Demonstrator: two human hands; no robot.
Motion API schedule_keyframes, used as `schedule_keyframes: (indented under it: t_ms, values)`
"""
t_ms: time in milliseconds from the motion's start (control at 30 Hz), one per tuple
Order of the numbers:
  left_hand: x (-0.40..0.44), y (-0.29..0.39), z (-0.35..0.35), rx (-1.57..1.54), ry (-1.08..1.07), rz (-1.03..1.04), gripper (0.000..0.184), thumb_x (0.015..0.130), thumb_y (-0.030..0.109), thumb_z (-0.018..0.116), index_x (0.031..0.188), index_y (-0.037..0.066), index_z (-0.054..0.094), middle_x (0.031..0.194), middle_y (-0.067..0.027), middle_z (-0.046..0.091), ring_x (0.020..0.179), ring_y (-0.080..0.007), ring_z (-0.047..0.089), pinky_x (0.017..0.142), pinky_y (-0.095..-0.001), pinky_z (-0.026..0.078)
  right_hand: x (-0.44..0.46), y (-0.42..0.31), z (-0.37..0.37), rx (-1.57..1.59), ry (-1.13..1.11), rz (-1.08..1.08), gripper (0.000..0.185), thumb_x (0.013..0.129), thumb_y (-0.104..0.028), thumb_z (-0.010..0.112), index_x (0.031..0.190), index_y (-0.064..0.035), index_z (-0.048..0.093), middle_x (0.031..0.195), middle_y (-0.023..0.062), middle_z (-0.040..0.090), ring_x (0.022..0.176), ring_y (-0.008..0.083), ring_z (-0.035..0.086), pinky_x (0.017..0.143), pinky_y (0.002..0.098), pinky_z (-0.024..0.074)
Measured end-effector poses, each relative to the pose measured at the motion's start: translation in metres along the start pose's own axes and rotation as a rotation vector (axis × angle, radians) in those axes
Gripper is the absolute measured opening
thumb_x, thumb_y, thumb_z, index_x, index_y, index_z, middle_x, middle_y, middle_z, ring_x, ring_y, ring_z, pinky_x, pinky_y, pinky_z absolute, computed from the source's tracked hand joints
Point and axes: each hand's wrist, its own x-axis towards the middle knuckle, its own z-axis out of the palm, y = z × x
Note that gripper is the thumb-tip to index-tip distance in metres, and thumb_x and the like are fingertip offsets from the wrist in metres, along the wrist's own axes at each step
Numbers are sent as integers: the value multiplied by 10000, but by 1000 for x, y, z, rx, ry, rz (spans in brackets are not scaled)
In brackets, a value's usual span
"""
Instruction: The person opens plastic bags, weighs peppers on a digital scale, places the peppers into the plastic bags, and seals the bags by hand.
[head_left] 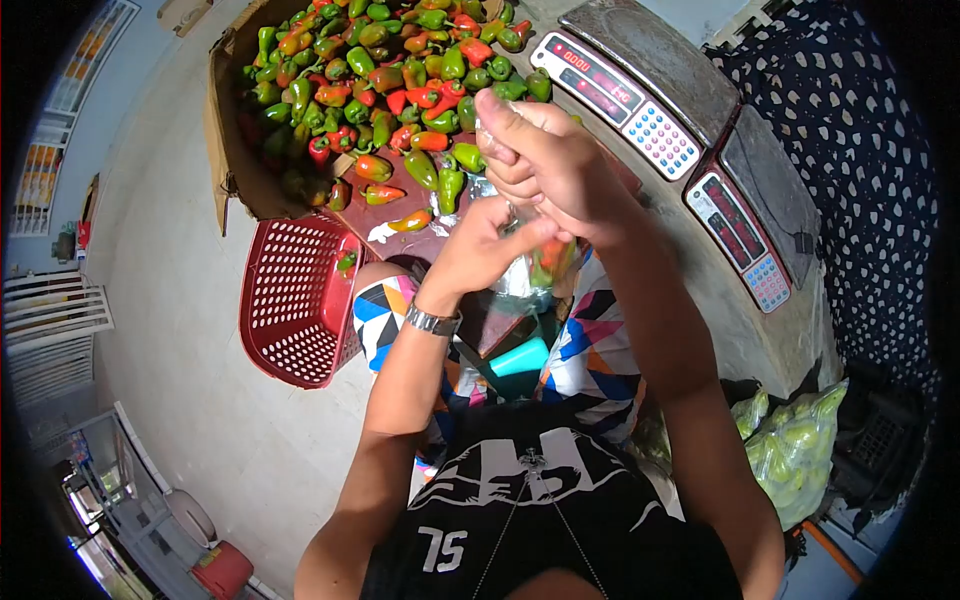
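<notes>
My right hand [545,165] is closed in a fist with its thumb up, gripping the upper part of a clear plastic bag [520,278]. Just below and to the left, my left hand [485,245], with a metal watch on the wrist, pinches the bag's neck. Red and green peppers show through the plastic under my hands. A heap of red and green bell peppers [385,75] spreads beyond my hands, with a few loose ones on the reddish board [385,225]. My fingers hide part of the bag.
A red perforated basket [290,310] stands at the left, beside the cardboard [222,130] around the heap. Two digital scales [640,105] are on the right. A turquoise object [520,357] lies between my legs. Bagged green produce [800,450] sits at lower right.
</notes>
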Motion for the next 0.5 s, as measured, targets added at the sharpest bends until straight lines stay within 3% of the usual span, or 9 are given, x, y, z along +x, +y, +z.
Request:
schedule_keyframes:
  t_ms: [100, 200, 333, 400, 500]
  values:
    - [10, -2, 0, -59, 58, 16, 265, 1085, 243, 601, 948, 34, 690, 902, 7, 704, 832, -99, 622, 774, -291, 513, 3, -6, -8, 16, 26, -44, 482, 1111, -460, 506, 765, -137, 413, 594, -86, 277, 494, 35, 221, 457, 240, 183]
    - [11, -7, -7, 162, 95, 59, 291, 1117, 256, 545, 966, 24, 634, 944, -28, 676, 906, -113, 619, 850, -290, 510, 0, -20, -20, 58, 32, -115, 478, 1121, -453, 483, 769, -139, 409, 598, -83, 269, 493, 42, 215, 465, 243, 185]
    - [2, -19, -12, 228, 62, 69, 317, 1134, 263, 498, 930, 35, 580, 956, -38, 639, 944, -141, 586, 901, -312, 481, 0, -20, -32, 74, 33, -158, 460, 1128, -438, 468, 784, -137, 409, 596, -82, 255, 493, 51, 214, 476, 246, 207]
    - [-4, -20, -12, 105, 50, 44, 330, 1135, 271, 494, 911, 40, 565, 952, -36, 630, 938, -145, 578, 912, -315, 470, 1, -11, -35, 101, 59, -160, 455, 1127, -433, 473, 788, -137, 404, 591, -82, 253, 494, 50, 214, 480, 252, 219]
    - [-12, -24, -18, -17, 40, -26, 340, 1134, 274, 495, 888, 46, 548, 940, -35, 621, 924, -150, 572, 918, -312, 461, 1, 4, -59, -52, 241, -180, 400, 1107, -414, 516, 857, -102, 506, 674, -35, 459, 554, 87, 387, 540, 262, 342]
